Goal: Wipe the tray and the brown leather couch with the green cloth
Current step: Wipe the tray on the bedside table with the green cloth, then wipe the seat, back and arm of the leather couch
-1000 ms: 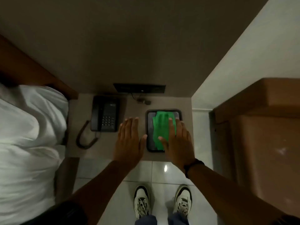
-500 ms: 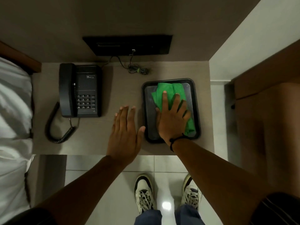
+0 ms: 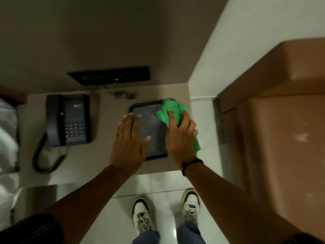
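A dark rectangular tray (image 3: 149, 118) lies on the right part of a beige bedside table (image 3: 105, 120). The green cloth (image 3: 171, 111) is bunched over the tray's right side and spills past its right rim. My right hand (image 3: 181, 138) grips and presses the cloth there. My left hand (image 3: 128, 143) lies flat with fingers spread over the tray's left rim and the table beside it. The brown leather couch (image 3: 281, 129) stands to the right, across a narrow strip of floor.
A black desk phone (image 3: 68, 118) with a coiled cord sits on the table's left part. A dark wall panel (image 3: 109, 74) with a cable is behind it. White bedding (image 3: 7, 131) is at the far left. My two shoes (image 3: 167, 212) stand on the tiled floor.
My right hand has dragged the cloth from the tray's middle to its right edge. My left hand has shifted right onto the tray's left rim.
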`<state>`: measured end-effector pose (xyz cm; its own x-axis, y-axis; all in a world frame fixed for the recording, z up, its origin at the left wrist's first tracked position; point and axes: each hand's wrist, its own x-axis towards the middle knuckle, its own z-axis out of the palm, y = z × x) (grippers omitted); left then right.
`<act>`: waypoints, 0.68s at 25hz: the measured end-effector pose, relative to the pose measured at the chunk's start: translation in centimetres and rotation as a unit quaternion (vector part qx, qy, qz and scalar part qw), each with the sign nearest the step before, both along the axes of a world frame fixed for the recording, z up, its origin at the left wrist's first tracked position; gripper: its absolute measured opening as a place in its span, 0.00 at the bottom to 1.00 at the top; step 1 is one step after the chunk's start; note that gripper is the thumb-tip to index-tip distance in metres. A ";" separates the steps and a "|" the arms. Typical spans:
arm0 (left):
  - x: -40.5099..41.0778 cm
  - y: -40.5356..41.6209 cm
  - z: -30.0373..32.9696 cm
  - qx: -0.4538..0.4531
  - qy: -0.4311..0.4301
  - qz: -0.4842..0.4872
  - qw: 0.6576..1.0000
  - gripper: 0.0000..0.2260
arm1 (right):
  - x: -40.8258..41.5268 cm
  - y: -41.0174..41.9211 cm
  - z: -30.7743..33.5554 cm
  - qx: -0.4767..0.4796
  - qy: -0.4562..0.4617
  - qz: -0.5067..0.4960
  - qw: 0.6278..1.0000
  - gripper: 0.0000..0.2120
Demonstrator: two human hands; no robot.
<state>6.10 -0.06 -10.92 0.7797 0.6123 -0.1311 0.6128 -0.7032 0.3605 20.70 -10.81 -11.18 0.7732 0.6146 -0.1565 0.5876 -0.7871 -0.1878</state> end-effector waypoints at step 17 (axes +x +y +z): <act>26.5 -47.2 -5.8 -0.085 -0.039 -0.107 0.990 0.33 | 16.1 -57.7 -1.7 -0.082 0.015 -0.097 0.992 0.31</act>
<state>32.58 -47.22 -16.75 0.9007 0.4070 -0.1519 0.4224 -0.7389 0.5250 36.79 -68.48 -12.90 0.8678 0.4196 -0.2663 0.4185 -0.9060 -0.0637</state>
